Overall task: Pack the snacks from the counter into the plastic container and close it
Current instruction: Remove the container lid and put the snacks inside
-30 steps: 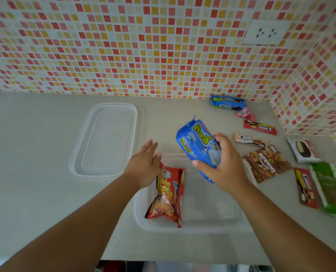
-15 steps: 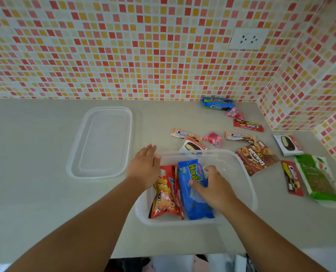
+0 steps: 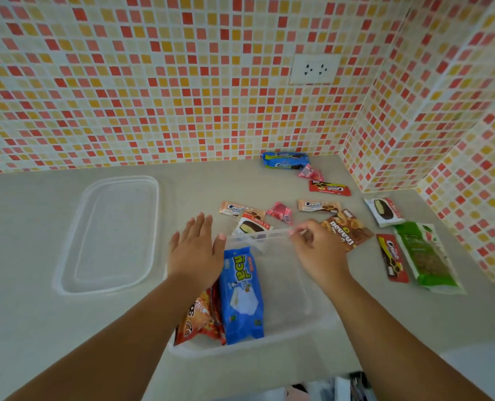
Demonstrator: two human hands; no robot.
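Just changed: the blue packet (image 3: 242, 293), held above the box a second ago, now lies inside the plastic container (image 3: 286, 332), next to the orange-red snack bag (image 3: 200, 316); the right hand has let go of it.
Meaning for the task: two snacks are packed and the rest are still out on the worktop (image 3: 38, 328), so packing has, I judge, only started.
Left hand (image 3: 195, 250): fingers straight and spread, holding nothing, over the container's left far corner.
Right hand (image 3: 317, 250): fingers loosely curled, empty, above the far rim, near the brown cookie bag (image 3: 349, 231).
Lid (image 3: 110, 235): flat on the worktop, left of the container, well apart from the snacks.
Readable writing: "Choco Pie" on the white pack (image 3: 253, 227) just behind the rim; "Cream-O" on the tan packs (image 3: 239, 209); the blue packet's yellow lettering is not Latin script and I cannot read it.
Other snacks: a green pack (image 3: 425, 257) and a red pack (image 3: 392, 257) lie to the right.
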